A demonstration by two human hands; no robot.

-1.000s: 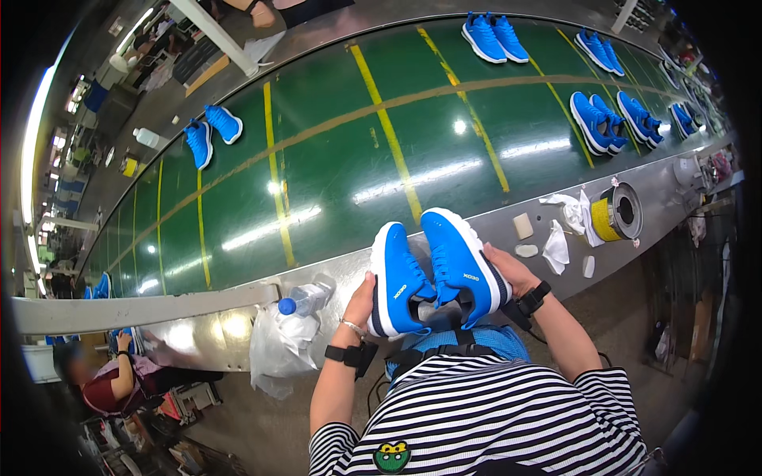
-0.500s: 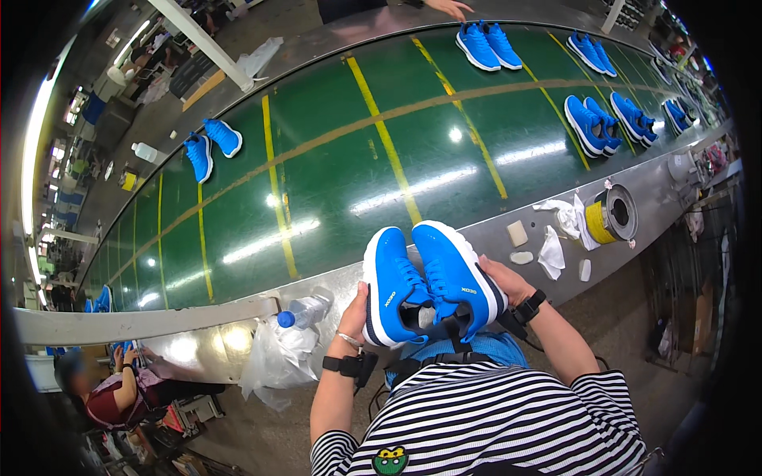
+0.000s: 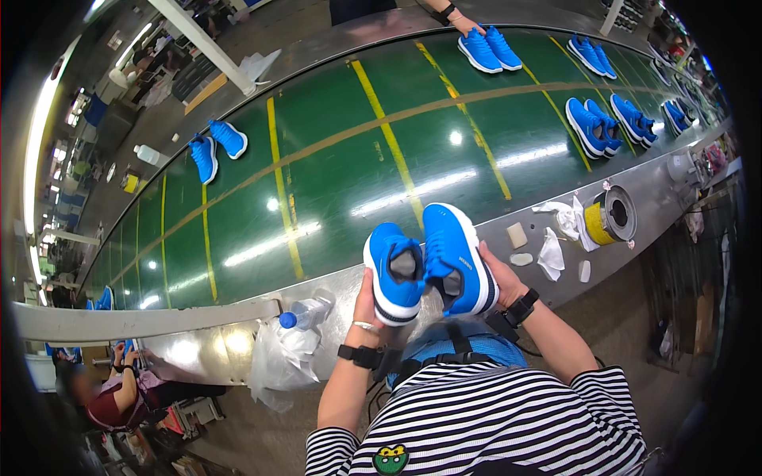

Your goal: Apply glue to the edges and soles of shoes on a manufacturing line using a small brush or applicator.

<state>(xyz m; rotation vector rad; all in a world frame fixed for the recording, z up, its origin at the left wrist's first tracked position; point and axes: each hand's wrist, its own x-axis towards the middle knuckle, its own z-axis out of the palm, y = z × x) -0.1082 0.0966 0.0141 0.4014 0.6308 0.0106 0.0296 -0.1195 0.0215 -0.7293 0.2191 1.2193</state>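
Two blue sneakers with white soles are held up in front of my body, over the near metal edge of the belt. My left hand [image 3: 364, 304] grips the left sneaker [image 3: 394, 266] along its outer side. Around the outer side of the right sneaker [image 3: 459, 262], my right hand [image 3: 502, 279] is closed. Both toes point away from me, and the dark openings face me. The heels sit close together, while the toes spread apart. Most of my fingertips are hidden behind the shoes.
A green belt [image 3: 333, 190] with yellow lines carries several blue sneaker pairs. On the near ledge lie a bottle with a blue cap [image 3: 305, 312], a plastic bag [image 3: 283, 361], white scraps [image 3: 551, 254] and a yellow-and-metal round can [image 3: 609, 218]. Across the belt, a co-worker's hand [image 3: 468, 25] touches sneakers.
Both sneakers have tipped in my hands, so their openings show more; the right one sits higher. A co-worker's hand has come onto the far pair. The far-left pair has shifted slightly right.
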